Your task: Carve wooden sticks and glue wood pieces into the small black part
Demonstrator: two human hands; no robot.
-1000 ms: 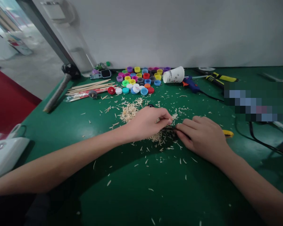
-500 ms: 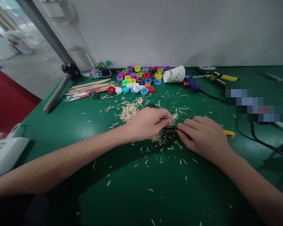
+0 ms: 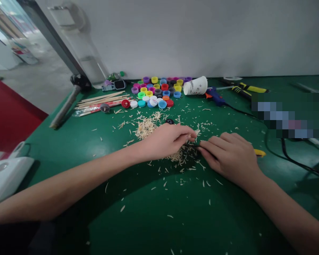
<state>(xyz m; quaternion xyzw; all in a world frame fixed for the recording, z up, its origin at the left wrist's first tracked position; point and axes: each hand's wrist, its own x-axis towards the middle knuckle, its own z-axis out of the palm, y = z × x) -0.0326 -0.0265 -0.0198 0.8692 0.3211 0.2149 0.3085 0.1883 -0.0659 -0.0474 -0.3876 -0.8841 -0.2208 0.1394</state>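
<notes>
My left hand (image 3: 166, 141) rests on the green table (image 3: 154, 212) in a pile of pale wood shavings (image 3: 146, 126). Its fingertips are pinched together on something small that I cannot make out. My right hand (image 3: 230, 156) lies just to its right, fingers closed and pointing at the left fingertips, almost touching them. The yellow end of a tool (image 3: 259, 153) sticks out behind the right hand, which seems to grip it. Its front part is hidden under the fingers.
Several coloured bottle caps (image 3: 156, 91) lie at the back, with a tipped white paper cup (image 3: 195, 86), a blue glue gun (image 3: 214, 95) and yellow-handled tools (image 3: 251, 88). Wooden sticks (image 3: 102, 99) and a hammer (image 3: 66, 102) lie back left. A black cable (image 3: 295, 161) runs at the right.
Both hands stay almost where they were, fingertips still together over the shavings. Only the view has shifted slightly.
</notes>
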